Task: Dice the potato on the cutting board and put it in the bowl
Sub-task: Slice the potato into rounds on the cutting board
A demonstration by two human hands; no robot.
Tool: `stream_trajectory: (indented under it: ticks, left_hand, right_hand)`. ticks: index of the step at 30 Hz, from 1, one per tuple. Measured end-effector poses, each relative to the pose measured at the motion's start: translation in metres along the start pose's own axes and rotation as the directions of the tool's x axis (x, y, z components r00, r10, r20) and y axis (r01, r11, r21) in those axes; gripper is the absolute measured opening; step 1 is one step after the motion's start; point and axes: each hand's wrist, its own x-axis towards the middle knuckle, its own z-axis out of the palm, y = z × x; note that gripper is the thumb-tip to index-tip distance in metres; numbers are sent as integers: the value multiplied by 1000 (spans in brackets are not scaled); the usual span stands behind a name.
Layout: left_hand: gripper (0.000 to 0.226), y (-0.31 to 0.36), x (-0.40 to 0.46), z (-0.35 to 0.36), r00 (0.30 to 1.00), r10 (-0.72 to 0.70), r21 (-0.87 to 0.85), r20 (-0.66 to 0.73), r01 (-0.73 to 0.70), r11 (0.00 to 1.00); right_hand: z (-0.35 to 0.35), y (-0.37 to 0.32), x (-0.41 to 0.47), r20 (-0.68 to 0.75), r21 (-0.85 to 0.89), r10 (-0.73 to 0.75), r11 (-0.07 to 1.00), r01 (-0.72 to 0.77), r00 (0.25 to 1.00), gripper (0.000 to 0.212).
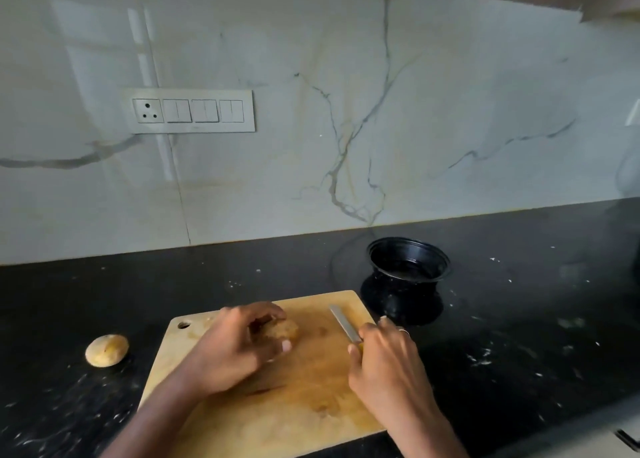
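A pale wooden cutting board, rectangular with rounded corners and a small hanging hole at its far left corner, lies on a glossy black counter flecked with white. Its surface is worn and stained darker toward the middle. On it sits a rough, tan potato, rounded and matte, near the far edge of the board. The left hand curls over the potato from the left, fingers arched across its top and thumb at its near side, gripping it against the board. The right hand is clenched around the yellowish handle of a knife, whose flat, dull metal blade points away and to the left, its tip apart from the potato; a ring shows on one finger. Just beyond the board's far right corner stands a round black plastic bowl with a thin flared rim. A second potato, smooth and oval, rests on the counter left of the board. Behind runs a veined marble wall with a grey switch panel.
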Motion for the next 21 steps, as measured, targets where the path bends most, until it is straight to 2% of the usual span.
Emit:
stream_trajectory:
  ticks: [5,9,11,17,21]
  left_hand:
    - [26,4,-7,-2,1000,7,-37,2,-6,999]
    - [53,0,-11,2,1000,-27,58,-7,28,998]
    - [56,-2,-12,3,999,-33,67,-23,35,997]
    - [55,-1,-12,5,1000,-12,65,-16,13,998]
    - [52,0,-13,5,1000,0,89,-12,1,996]
  right_hand:
    - [3,-14,4,-35,42,-2,999,3,999,20]
    - [4,-29,6,-115,107,-97,988,110,989,18]
    - [6,-32,3,-167,155,-152,972,178,974,18]
    - [9,-27,-3,-179,258,-193,937,236,965,35]
    - [7,-29,-6,-154,220,-219,943,250,963,36]
